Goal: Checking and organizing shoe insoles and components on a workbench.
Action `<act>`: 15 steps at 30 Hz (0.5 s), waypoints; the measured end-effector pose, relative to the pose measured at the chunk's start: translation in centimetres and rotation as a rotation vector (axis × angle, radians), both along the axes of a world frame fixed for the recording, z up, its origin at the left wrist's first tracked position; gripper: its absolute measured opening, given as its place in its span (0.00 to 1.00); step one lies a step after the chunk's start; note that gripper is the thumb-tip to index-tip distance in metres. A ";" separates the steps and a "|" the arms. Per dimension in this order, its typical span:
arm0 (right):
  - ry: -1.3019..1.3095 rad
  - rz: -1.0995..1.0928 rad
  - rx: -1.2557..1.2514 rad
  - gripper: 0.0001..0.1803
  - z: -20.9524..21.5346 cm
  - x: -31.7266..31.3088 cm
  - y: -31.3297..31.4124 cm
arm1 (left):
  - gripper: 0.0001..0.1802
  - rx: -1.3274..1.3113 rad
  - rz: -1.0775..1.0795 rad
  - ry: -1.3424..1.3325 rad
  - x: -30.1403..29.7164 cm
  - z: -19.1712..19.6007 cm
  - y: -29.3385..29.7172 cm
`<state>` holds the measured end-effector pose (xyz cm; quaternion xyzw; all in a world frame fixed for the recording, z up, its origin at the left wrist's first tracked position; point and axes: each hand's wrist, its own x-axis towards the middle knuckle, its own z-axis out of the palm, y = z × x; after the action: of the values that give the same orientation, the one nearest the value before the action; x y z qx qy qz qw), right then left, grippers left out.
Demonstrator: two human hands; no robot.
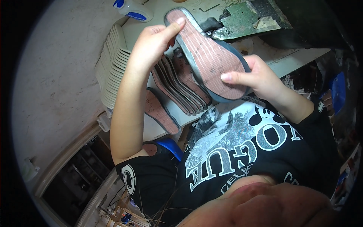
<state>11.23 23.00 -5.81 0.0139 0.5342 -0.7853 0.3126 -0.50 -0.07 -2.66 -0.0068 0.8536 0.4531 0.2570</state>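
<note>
Between both hands I hold a shoe insole (211, 56), its pinkish, grid-lined face up and a grey-to-dark edge running around it. My left hand (157, 41) grips the narrower far end, thumb on the pink face and fingers underneath. The broader end is in my right hand (257, 75), its thumb pressed flat on the face. Below the held piece, a row of similar insoles (177, 89) leans together on the table. Another pink insole (162, 111) lies beside my left forearm.
A tall stack of cream-coloured sole pieces (113, 68) stands along the wall. Behind my left hand is a white bottle with a blue cap (133, 10). A worn green machine (249, 19) sits on the table (291, 56) at the far right. Something blue (338, 92) shows at the right.
</note>
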 end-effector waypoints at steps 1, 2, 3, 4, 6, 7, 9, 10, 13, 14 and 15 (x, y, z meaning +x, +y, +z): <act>-0.002 -0.002 0.006 0.17 0.1 -0.3 -0.2 | 0.31 0.042 0.011 0.081 -0.2 0.1 0.2; -0.009 -0.021 -0.011 0.18 0.0 -0.6 -0.4 | 0.31 -0.026 -0.021 0.034 -0.7 0.3 -0.1; -0.016 -0.039 -0.029 0.18 -0.1 -0.9 -0.7 | 0.31 -0.023 -0.023 0.033 -0.4 0.2 0.2; -0.021 -0.070 -0.044 0.17 -0.1 -0.9 -1.0 | 0.31 0.065 0.053 0.049 0.4 0.3 0.6; -0.016 -0.093 -0.064 0.17 0.1 -1.0 -1.9 | 0.35 0.277 0.083 0.016 1.9 -0.1 0.4; -0.010 -0.117 -0.085 0.17 0.2 -1.1 -2.2 | 0.39 0.401 0.032 -0.033 2.7 -0.5 0.1; -0.041 -0.153 -0.109 0.18 0.7 -1.1 -2.8 | 0.35 0.499 0.054 -0.065 4.2 0.1 1.1; -0.069 -0.187 -0.135 0.18 0.8 -1.0 -3.0 | 0.34 0.515 0.090 -0.083 4.2 0.1 1.3; -0.091 -0.171 -0.159 0.18 0.7 -0.3 -3.2 | 0.32 0.536 0.156 -0.091 4.6 0.4 1.6; -0.147 -0.070 -0.102 0.17 1.3 -0.1 -2.7 | 0.31 0.547 0.173 -0.087 4.6 0.3 1.7; -0.203 0.033 -0.045 0.16 1.9 0.0 -2.2 | 0.31 0.550 0.173 -0.087 4.6 0.4 1.7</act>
<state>11.23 20.81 -3.90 0.0776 0.4823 -0.7864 0.3781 4.12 1.64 -2.25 -0.0289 0.6833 0.6868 0.2460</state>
